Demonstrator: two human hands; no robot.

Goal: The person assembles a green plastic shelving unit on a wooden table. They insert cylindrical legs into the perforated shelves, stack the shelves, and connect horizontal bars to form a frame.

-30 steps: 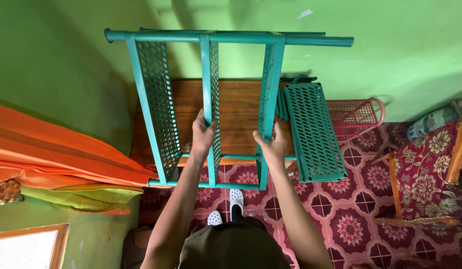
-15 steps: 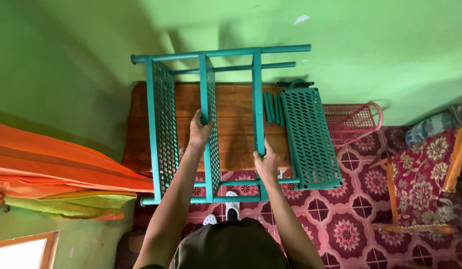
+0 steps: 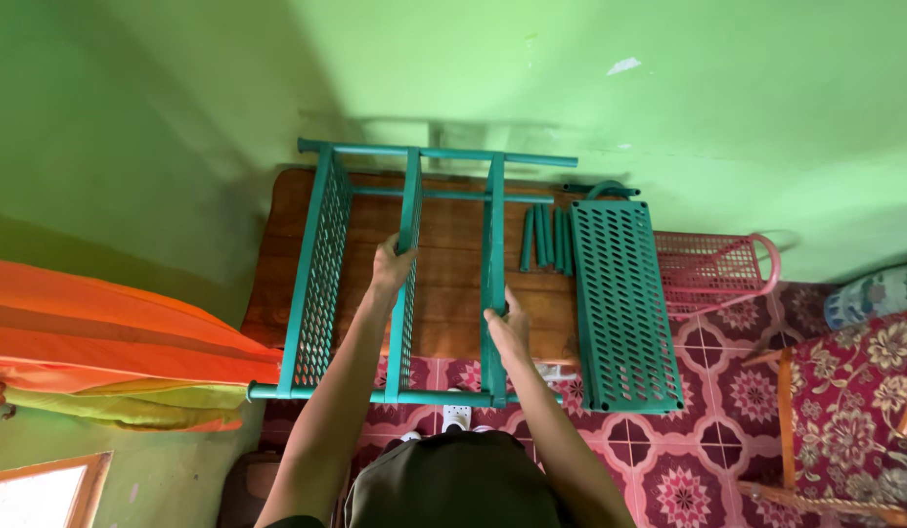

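Fingers of the left hand (image 3: 391,262) are wrapping tight around one perforated teal metal shelf panel (image 3: 406,284) of the teal tubular metal rack frame (image 3: 414,274), while the right hand (image 3: 509,328) is clamping the neighbouring panel (image 3: 491,274) nearer the body. The frame is lying over the brown wooden table (image 3: 453,293), its panels running long from near to far, so both grips are sitting across the long axis. The left hand is reaching farther up; the right is closer to the near rail. To the right, a loose teal perforated shelf (image 3: 619,303) and a bundle of short teal tubes (image 3: 546,235) are lying apart from both hands.
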